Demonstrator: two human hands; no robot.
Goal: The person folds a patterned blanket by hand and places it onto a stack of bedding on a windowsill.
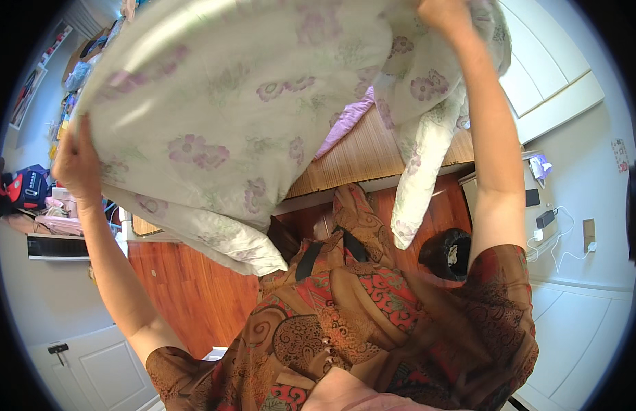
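A pale green quilt or cover with purple flowers spreads raised in front of me between both hands. My left hand grips its edge at the left. Higher up on the right, my right hand clutches the other side, with its fingers partly cut off by the top of the view. Two lower parts of the fabric hang down towards my knees. Beneath it, a bed's bamboo mat shows through a gap, along with a piece of lilac cloth. Most of the bed is hidden by the fabric.
A black-lined waste bin stands on the reddish wood floor to the right of my legs. Chargers with white cables lie by the right wall. White cabinets rise at the upper right. Bags are piled at the left.
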